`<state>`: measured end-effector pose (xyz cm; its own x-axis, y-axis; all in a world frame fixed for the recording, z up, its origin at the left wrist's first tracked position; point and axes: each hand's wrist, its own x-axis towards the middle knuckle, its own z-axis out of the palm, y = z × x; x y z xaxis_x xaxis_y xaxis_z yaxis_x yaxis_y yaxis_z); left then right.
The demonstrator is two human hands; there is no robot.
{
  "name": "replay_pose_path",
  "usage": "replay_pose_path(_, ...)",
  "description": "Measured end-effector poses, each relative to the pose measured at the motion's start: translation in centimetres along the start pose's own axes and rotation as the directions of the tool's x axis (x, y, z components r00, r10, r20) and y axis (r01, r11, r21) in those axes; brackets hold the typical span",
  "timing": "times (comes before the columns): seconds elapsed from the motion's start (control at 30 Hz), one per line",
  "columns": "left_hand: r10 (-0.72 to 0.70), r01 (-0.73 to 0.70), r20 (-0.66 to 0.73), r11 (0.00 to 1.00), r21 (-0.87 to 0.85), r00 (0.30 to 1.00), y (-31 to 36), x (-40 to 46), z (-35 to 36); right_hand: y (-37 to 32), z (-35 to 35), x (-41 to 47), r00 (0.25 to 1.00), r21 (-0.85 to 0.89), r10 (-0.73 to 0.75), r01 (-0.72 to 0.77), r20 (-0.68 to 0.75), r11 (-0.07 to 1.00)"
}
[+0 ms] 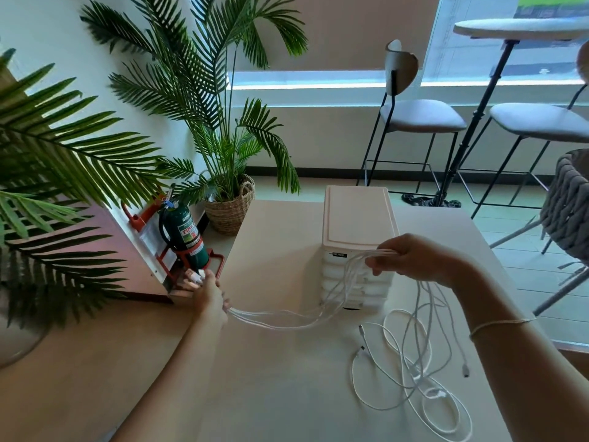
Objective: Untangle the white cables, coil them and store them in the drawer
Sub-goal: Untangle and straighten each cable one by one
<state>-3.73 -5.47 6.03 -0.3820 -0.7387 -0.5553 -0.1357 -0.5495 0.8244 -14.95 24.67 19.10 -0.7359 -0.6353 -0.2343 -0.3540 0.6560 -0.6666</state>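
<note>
left hand (208,293), right hand (411,261), both gripping white cables (287,320)

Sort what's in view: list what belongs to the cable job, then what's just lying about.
Job: white cables, held stretched between the left hand and right hand; the white drawer unit on the table.

Lying about: fire extinguisher, potted palm, bar stools, high table, woven chair.
</note>
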Motion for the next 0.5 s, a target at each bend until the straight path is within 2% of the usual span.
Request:
replay_pose_path(0.1,-0.067,0.067,-0.013,0.998,0.008,0.998,-0.4,1.3,-1.5,-0.8,0.8,0.2,1.000,-0.001,-0.002,0.002,-0.017,1.000)
replay_pose_path(0.27,-0.217,0.213,-0.027,0.973,-0.093,0.976,-1.1,3.8,-4.5,-1.7,2.1,0.7,0.996,-0.005,-0.003,0.003,-0.086,1.000)
replay_pose_path(0.5,-0.280,0.270,-0.049,0.952,-0.143,0.959,-2.0,4.9,-5.5,-2.9,2.7,1.2,0.999,0.010,-0.011,0.011,-0.040,1.000)
